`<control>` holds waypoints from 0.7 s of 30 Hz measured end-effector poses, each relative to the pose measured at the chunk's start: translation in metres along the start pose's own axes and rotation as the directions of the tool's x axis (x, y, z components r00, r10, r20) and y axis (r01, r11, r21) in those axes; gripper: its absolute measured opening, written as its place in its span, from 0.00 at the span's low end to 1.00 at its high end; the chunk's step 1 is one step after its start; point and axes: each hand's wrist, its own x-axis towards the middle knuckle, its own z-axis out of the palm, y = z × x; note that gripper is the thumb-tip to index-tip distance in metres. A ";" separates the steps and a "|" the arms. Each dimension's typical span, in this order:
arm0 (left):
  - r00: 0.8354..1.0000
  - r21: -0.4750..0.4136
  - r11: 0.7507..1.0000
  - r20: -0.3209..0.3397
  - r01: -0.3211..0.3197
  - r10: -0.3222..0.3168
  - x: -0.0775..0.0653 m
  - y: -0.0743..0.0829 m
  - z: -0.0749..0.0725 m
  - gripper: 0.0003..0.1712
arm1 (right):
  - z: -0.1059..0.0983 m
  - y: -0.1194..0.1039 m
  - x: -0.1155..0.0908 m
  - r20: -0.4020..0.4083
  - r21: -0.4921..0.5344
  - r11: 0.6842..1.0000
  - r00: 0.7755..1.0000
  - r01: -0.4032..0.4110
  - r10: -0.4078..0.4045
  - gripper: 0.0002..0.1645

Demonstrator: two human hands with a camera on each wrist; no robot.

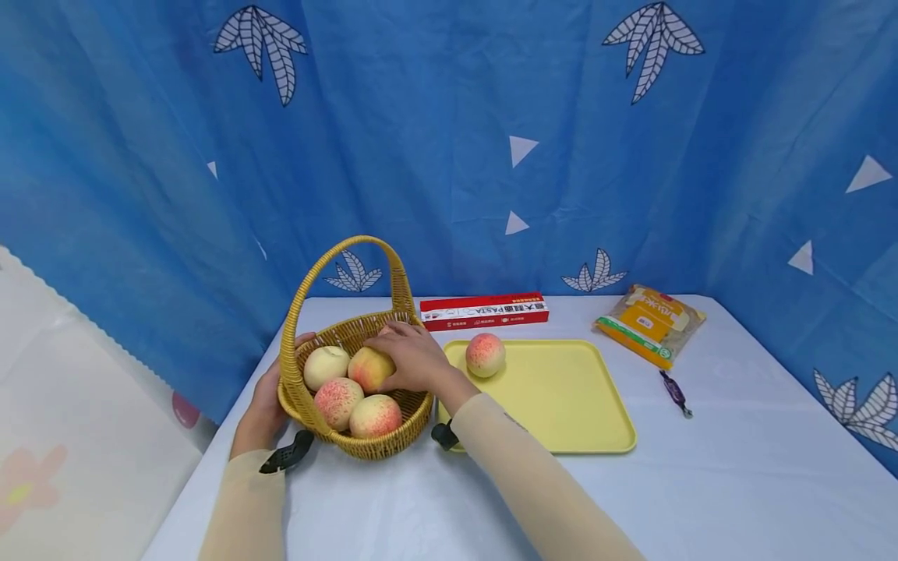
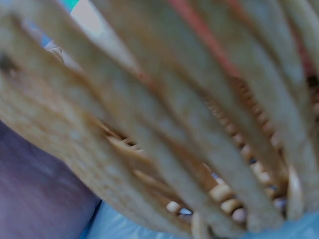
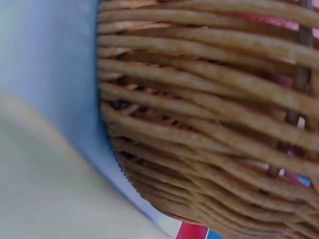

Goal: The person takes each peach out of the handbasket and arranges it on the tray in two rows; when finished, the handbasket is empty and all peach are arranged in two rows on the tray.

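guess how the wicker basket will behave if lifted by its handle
The wicker basket looks fairly stiff, since its handle stands arched. Several peaches inside probably add weight; being round, they could roll if tipped.

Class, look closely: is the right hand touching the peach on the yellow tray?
Apart. In the head view, the right hand reaches into the basket, and bare yellow tray shows between it and the peach.

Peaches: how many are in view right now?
5 clearly visible. In the basket: one pale peach, one peach at the right hand, two nearer peaches; on the yellow tray: one peach. The right hand may hide more.
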 end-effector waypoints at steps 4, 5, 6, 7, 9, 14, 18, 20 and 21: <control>1.000 0.004 1.000 -0.001 -0.003 0.003 0.000 -0.001 -0.001 0.32 | -0.001 0.000 -0.002 -0.026 -0.001 1.000 1.000 0.011 -0.011 0.45; 1.000 -0.004 1.000 0.002 -0.004 0.004 0.000 -0.001 -0.001 0.32 | -0.001 0.000 -0.003 -0.032 0.004 1.000 0.999 0.013 -0.013 0.46; 1.000 -0.014 1.000 0.006 -0.003 0.003 0.000 -0.001 -0.001 0.31 | -0.001 0.001 -0.004 -0.038 0.008 1.000 0.999 0.014 -0.013 0.46; 1.000 -0.023 1.000 0.008 -0.003 0.003 0.000 -0.001 -0.001 0.31 | 0.000 0.001 -0.005 -0.045 0.015 1.000 0.999 0.012 -0.011 0.47; 1.000 -0.042 0.999 0.014 -0.006 0.007 0.001 -0.002 0.000 0.31 | 0.000 0.003 -0.007 -0.065 0.042 0.999 0.998 0.013 -0.011 0.48; 1.000 -0.037 0.999 0.022 -0.001 0.002 0.001 -0.002 0.000 0.32 | 0.004 0.007 -0.013 -0.116 0.150 0.989 0.993 -0.001 0.019 0.49; 1.000 -0.013 1.000 0.001 0.005 -0.005 -0.002 -0.001 0.000 0.32 | 0.008 0.009 -0.019 -0.133 0.253 0.967 0.989 -0.026 0.062 0.49; 1.000 -0.004 1.000 -0.003 0.002 -0.002 -0.002 -0.001 0.000 0.33 | 0.010 0.010 -0.021 -0.143 0.288 0.957 0.987 -0.028 0.072 0.49; 1.000 -0.009 1.000 0.000 0.000 0.000 -0.002 -0.001 0.000 0.33 | 0.010 0.010 -0.022 -0.152 0.307 0.951 0.986 -0.025 0.075 0.49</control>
